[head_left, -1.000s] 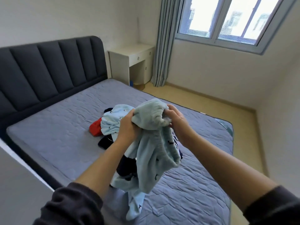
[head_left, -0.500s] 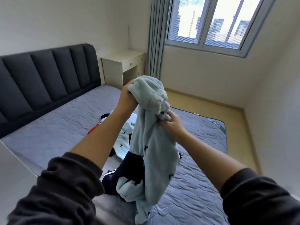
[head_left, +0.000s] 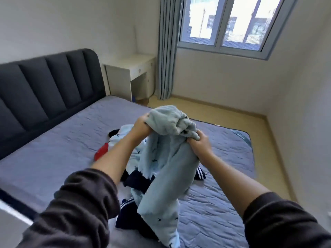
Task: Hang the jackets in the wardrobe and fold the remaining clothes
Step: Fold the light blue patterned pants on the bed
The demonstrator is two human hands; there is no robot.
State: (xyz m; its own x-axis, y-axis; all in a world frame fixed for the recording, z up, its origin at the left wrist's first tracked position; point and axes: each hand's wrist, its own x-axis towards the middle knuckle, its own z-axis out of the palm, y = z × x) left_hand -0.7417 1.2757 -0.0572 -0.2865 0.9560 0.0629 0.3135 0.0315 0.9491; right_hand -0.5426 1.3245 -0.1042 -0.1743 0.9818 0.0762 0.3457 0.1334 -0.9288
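Note:
A light blue fleece garment [head_left: 166, 178] with small dark prints hangs in the air above the bed. My left hand [head_left: 141, 125] grips its bunched top edge on the left. My right hand [head_left: 198, 145] grips the same bunched edge on the right, slightly lower. The garment's lower end drapes down onto a pile of clothes on the bed: a navy piece with white stripes [head_left: 131, 212], another light blue printed piece [head_left: 125, 133] and a red piece [head_left: 102, 152]. My forearms partly hide the pile.
The grey quilted mattress [head_left: 53, 151] has a dark padded headboard [head_left: 44, 86] at the left. A white desk [head_left: 132, 74] and a grey curtain [head_left: 166, 47] stand by the window. Wooden floor [head_left: 223, 111] runs along the far side of the bed.
Both hands have come down from the raised position, the left one most, bringing the bunched top of the garment lower over the pile. The camera view has shifted too.

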